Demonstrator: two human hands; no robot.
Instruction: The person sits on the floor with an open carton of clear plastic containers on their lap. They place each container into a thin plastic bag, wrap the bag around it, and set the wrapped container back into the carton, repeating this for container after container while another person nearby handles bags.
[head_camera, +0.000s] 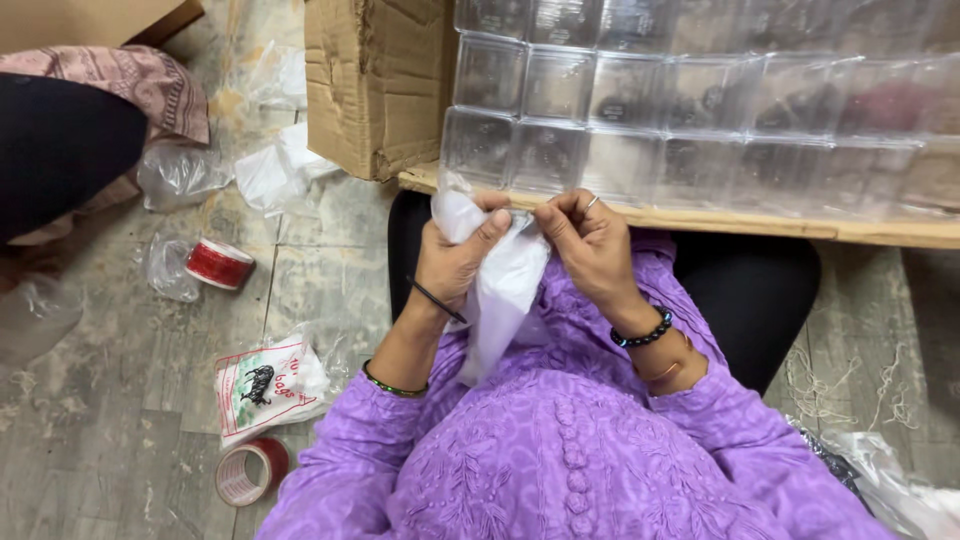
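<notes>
**Both hands pinching the mouth of a white plastic bag**

I see the left hand (455, 262) and the right hand (590, 240) meeting at the top of a soft white plastic bag (505, 290), which hangs from the grip down over the lap of the purple embroidered tunic (560, 450). The left grip is pressed together, thumb over the bunched upper edge; the right grip pinches the same edge with fingertips drawn tight. Whether anything small sits between the fingers I cannot tell.

How far along: the bag is in hand and its mouth is being worked, not yet closed or set down, as far as I can judge. Just beyond the grip, rows of clear square plastic boxes (700, 110) stand on a pale wooden board surface (880, 232); their contents are blurred.

Packages and labels: beyond the grip and to its left stands a brown cardboard carton (375, 85), open-flapped. Well left of the grip and nearer me, on the stone floor (120, 440), lies a flat clear packet with a white label printed in red and a black animal figure (265, 385). Below it is a roll of red-cored tape (250, 472); farther left, a red spool in clear wrap (218, 264). Crumpled clear wrappers (180, 175) lie near the carton.
</notes>
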